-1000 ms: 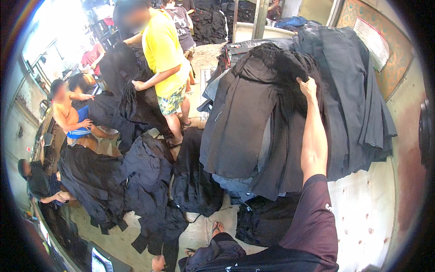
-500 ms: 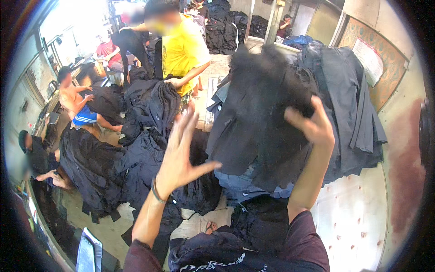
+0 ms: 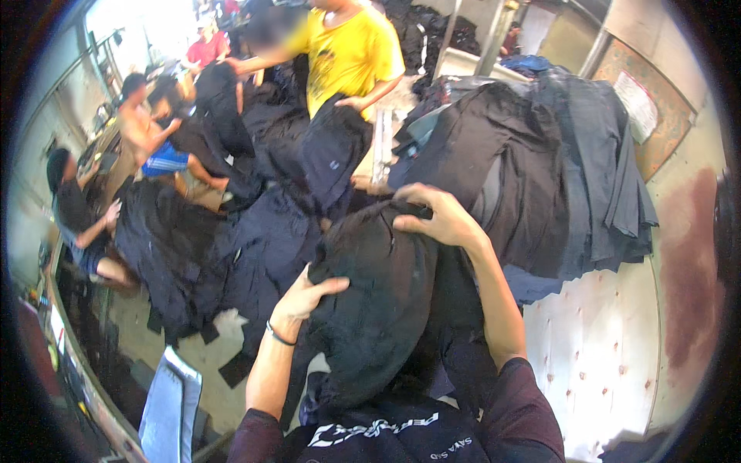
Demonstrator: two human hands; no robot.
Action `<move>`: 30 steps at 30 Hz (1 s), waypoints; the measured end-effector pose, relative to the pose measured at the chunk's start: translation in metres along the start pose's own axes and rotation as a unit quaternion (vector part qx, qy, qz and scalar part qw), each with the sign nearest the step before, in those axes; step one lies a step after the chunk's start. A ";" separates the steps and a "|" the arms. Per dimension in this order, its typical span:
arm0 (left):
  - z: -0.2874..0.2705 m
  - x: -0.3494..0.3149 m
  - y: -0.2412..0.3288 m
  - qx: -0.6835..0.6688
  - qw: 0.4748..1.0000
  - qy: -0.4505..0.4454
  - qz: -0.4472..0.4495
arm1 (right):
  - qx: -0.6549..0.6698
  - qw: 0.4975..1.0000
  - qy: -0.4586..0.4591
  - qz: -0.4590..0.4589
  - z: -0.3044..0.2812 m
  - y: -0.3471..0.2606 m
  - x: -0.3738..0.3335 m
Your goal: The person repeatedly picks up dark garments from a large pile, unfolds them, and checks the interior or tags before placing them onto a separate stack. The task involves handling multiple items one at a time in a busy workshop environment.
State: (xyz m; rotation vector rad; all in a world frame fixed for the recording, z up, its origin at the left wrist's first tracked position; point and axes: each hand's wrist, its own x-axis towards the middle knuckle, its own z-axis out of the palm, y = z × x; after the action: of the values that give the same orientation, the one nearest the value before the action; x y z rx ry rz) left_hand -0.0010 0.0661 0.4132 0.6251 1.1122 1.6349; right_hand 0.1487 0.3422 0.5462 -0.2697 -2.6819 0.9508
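Gripping one black garment [image 3: 378,309], the left hand [image 3: 305,297] and right hand [image 3: 436,220] hold it up, the dark stack [image 3: 556,162] beside awaiting.

— Can you see what the bundled black garment [image 3: 378,309] is?

— No; it is crumpled, its lower end hidden behind the person's chest.

— And the left hand [image 3: 302,297]?

— Its fingers [image 3: 328,284] press into the cloth; the tips are buried.

— The stack of dark clothes [image 3: 540,162]?

— Single pieces can't be told apart. The standing person in the yellow shirt [image 3: 351,54] is cut off at the top edge.
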 end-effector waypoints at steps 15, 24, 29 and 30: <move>-0.046 -0.124 -0.074 -0.009 0.975 0.217 -0.053 | 0.261 0.934 0.042 0.239 0.227 -0.045 -0.121; -0.067 -0.158 -0.006 0.303 0.905 0.300 0.000 | 0.104 0.986 0.024 0.129 0.250 -0.103 -0.091; -0.070 -0.177 0.022 0.268 0.926 0.262 -0.052 | -0.051 0.991 -0.033 0.122 0.258 -0.124 -0.084; -0.071 -0.179 0.022 0.258 0.929 0.262 -0.048 | -0.086 0.984 -0.057 0.147 0.260 -0.125 -0.084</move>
State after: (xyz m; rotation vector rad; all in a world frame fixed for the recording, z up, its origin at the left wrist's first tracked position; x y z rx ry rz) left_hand -0.0073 -0.1279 0.4226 0.4542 1.9723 1.4591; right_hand 0.1333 0.0719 0.4166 -0.6831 -2.8871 0.8323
